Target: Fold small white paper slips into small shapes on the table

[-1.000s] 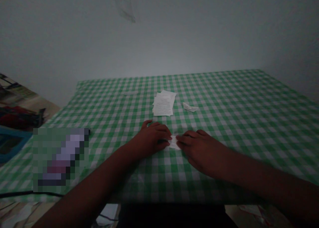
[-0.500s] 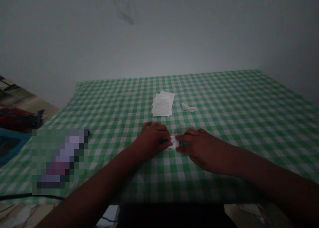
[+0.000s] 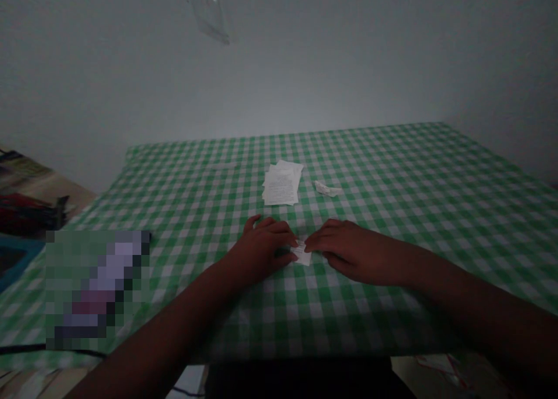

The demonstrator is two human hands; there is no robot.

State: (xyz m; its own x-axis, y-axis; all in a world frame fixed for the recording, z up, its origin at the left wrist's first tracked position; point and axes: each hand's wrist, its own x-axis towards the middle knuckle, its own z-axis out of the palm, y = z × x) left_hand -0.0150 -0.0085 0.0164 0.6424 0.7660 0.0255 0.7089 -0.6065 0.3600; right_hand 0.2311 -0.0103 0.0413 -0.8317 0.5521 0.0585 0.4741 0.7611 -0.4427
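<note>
Before the paper stack [image 3: 280, 189], the left hand [image 3: 264, 247], thumb and forefinger slightly parted, seemingly pins the small slip [image 3: 302, 256] near the stack's right edge, where the right hand [image 3: 355, 251], thumb apart, gripping nothing visible, touches it, apparently smoothing or creasing, which calls for steady left-hand pressure.

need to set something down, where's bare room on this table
Bare cloth: right of the crumpled paper, beyond the right hand; also between the pixelated item and left hand. Crowded: the middle, where paper stack, hands and small slip cluster.
</note>
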